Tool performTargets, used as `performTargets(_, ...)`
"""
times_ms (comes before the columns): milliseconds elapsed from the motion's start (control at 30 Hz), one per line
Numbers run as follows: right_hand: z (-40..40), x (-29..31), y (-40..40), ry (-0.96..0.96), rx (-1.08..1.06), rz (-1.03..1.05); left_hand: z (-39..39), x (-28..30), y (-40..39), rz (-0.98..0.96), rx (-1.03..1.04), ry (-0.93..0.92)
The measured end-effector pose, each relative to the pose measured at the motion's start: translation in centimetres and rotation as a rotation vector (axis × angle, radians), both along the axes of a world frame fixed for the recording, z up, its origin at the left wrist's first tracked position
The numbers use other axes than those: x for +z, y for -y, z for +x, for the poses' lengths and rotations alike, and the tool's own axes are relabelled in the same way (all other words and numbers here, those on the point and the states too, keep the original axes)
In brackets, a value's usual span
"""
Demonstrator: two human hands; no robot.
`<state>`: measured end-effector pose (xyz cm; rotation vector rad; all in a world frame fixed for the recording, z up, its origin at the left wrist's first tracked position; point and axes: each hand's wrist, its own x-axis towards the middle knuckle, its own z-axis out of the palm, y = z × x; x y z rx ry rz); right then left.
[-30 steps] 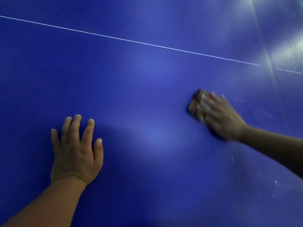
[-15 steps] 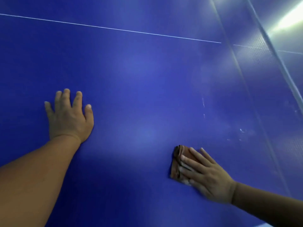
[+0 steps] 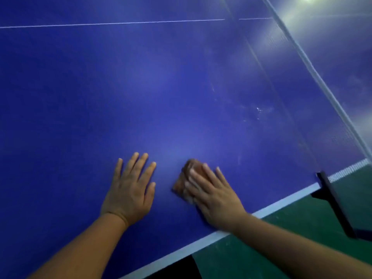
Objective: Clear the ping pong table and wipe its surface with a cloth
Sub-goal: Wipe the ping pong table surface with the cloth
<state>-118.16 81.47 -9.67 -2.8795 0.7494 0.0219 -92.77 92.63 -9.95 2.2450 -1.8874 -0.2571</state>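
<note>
A single head-worn camera looks forward and steeply down from close above the blue ping pong table [image 3: 141,87], taking in its near white edge, the net [image 3: 314,69] running far right, and green floor [image 3: 281,248] near right.

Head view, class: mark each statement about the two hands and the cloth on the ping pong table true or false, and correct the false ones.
1. The right hand presses the cloth with straight fingers. True.
2. The left hand holds a paddle. False: it lies flat on the blue table, holding nothing.
3. The cloth sits near the table's white edge line. True.
4. The cloth is white. False: it is brownish orange.
5. The net lies left of both hands. False: it runs along the right.
</note>
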Motion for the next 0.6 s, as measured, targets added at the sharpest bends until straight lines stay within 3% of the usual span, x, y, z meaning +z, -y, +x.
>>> performTargets(67, -5.1, 0.3, -1.2, -0.033, -0.055, 0.047, 0.0, -0.1, 0.4, 0.02, -0.002, -0.013)
performTargets(100, -7.4, 0.1, -0.4, -0.048, -0.183, 0.022, 0.0, -0.1, 0.4, 0.034, -0.001, -0.023)
performTargets(200, -11.1, 0.9, 4.6, -0.098, -0.787, 0.051, -0.3, -0.1, 0.6, 0.031, 0.009, -0.033)
performTargets(300, -8.6, 1.3, 4.9, -0.059, -1.17, 0.091, -0.4, -0.2, 0.5, 0.033, 0.019, -0.03)
performTargets(367, -4.6, 1.0, 2.5, -0.032, -1.145, 0.086, -0.5, -0.2, 0.5, 0.031, 0.021, -0.025)
performTargets(467, -1.1, 0.0, -1.5, -0.035, -0.625, 0.034, -0.6, -0.3, 0.5, 0.037, 0.032, -0.025)
performTargets(500, -1.7, 0.0, -1.0, -0.031, -0.544, 0.029, -0.6, -0.3, 0.4, 0.039, 0.032, -0.021)
performTargets(533, -3.0, 0.1, 0.2, -0.031, -0.593, 0.034, -0.6, -0.4, 0.4, 0.04, 0.03, -0.017)
performTargets(600, -6.6, 0.3, 2.2, -0.067, -0.887, 0.047, -0.7, -0.4, 0.4, 0.036, 0.038, -0.019)
